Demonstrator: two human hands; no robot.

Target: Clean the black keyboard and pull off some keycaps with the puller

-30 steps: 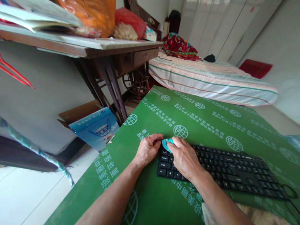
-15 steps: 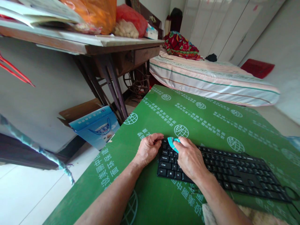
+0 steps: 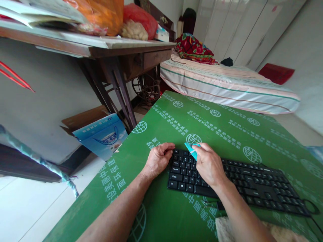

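A black keyboard (image 3: 254, 184) lies slantwise on the green printed board (image 3: 161, 215). At its upper left corner, my left hand (image 3: 158, 159) is closed, thumb and fingers pinching the edge. My right hand (image 3: 208, 163) is closed around a small flat turquoise piece (image 3: 191, 150) with a pale stripe. That piece is held over the top rows of keys on the left part of the keyboard. Its lower end is hidden by my fingers, so I cannot tell its exact kind. My right wrist and forearm cover some of the middle keys.
A keyboard cable (image 3: 311, 205) curls at the right end. Beige fluffy fabric (image 3: 224, 228) lies at the near edge. On the left stand a wooden table (image 3: 108, 50) with bags and papers, and a blue carton (image 3: 103, 136) on the floor. Behind is a bed (image 3: 227, 84).
My right hand has moved a little to the right along the keys with the turquoise piece, which is now turned differently. My left hand stays at the keyboard's corner.
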